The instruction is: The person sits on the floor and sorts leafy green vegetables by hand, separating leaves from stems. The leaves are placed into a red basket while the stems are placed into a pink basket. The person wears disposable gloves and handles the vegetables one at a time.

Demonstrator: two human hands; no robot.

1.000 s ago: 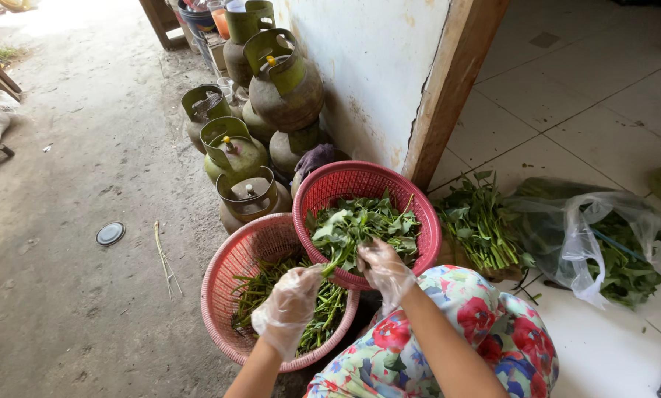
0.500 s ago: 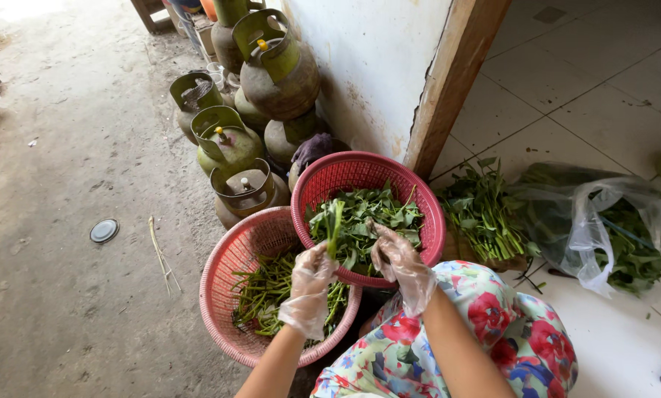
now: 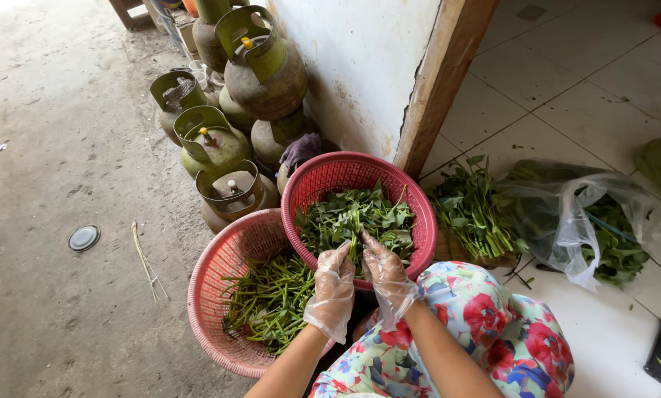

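Underfoot, bare concrete ground [image 3: 43,309] fills the left side, and a white tiled floor [image 3: 566,96] runs off to the right past a wooden door post [image 3: 441,81] and a pale wall [image 3: 360,59]. Against that wall sits a cluster of worn green gas cylinders [image 3: 264,74], some stacked on others. On the tiles lies a clear plastic bag [image 3: 581,221] with leafy greens inside, and a loose bunch of greens [image 3: 472,214] rests just beside it. 2 red plastic baskets touch each other at the doorway: the upper basket [image 3: 323,177] holds plucked green leaves [image 3: 349,214], the lower basket [image 3: 216,295] holds bare green stems [image 3: 271,298]. Over the seam between them, the left hand [image 3: 334,291] and right hand [image 3: 385,276], both in thin clear gloves, pinch together around 1 green stalk [image 3: 357,249] above the upper basket's near rim. A flowered garment [image 3: 492,332] covers the person's lap. A small round lid [image 3: 84,237] lies alone on the concrete.
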